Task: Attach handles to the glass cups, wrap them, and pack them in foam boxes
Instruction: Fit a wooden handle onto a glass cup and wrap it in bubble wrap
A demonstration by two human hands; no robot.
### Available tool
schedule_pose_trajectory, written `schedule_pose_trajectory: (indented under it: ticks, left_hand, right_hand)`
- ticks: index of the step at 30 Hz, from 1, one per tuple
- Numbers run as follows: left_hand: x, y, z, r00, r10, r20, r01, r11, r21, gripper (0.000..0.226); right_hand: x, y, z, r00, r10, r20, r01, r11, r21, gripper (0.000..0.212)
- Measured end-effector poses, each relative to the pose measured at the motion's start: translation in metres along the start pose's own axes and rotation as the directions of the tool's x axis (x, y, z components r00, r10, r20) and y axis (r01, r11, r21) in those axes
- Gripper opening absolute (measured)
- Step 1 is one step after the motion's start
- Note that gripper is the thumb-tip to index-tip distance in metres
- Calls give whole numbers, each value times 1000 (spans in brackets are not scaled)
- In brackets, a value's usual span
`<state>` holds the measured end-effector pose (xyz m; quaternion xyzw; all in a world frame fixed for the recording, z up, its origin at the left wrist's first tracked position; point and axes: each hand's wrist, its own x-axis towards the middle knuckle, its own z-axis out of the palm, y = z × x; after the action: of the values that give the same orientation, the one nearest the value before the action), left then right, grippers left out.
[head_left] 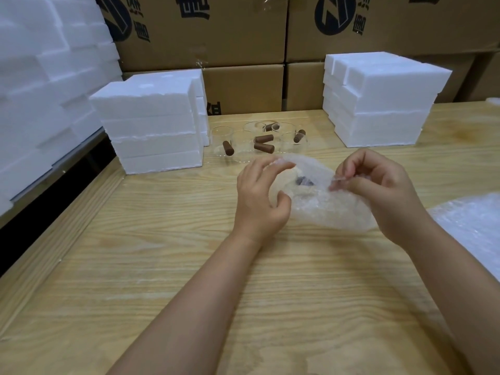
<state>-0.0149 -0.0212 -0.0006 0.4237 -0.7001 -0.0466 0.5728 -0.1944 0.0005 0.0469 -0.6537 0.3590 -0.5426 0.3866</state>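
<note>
A sheet of clear bubble wrap (322, 204) lies bunched on the wooden table (162, 266), around a glass cup whose dark handle (304, 182) shows through. My left hand (261, 196) curls round the left side of the bundle, fingertips on its upper edge. At the right, my right hand (378, 190) pinches an edge of the wrap between thumb and fingers. Behind the bundle stand several clear glass cups with brown handles (263, 143).
White foam boxes are stacked at the left (151, 131) and at the right (378, 104). More foam is piled at the far left (40, 90). Cardboard cartons (243, 36) line the back. A pile of bubble wrap sheets (476, 226) lies at the right edge.
</note>
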Motion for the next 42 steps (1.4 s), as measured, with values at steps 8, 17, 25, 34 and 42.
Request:
schedule_pose_trajectory:
  ticks: [8,17,25,34,42]
  left_hand:
    - [4,7,0,995,-16,-97,-1,986,-169,16]
    - [0,6,2,1000,-9,10,12,939,-343,19]
    - [-8,11,9,976,-9,220,98,912,-398,25]
    - [-6,7,8,959,-137,248,231,885,-405,28]
    - [-6,11,4,948,-159,276,265,874,-406,36]
  right_hand:
    - [46,4,-10,993,99,-70,-111,971,-212,20]
    - [82,35,-6,816,499,291,-200,717,-667,24]
    - [87,32,-3,768,546,334,-276,753,-597,25]
    - [85,37,-6,636,729,255,-536,654,-534,33]
    - [83,46,-9,642,694,326,-599,719,-353,17]
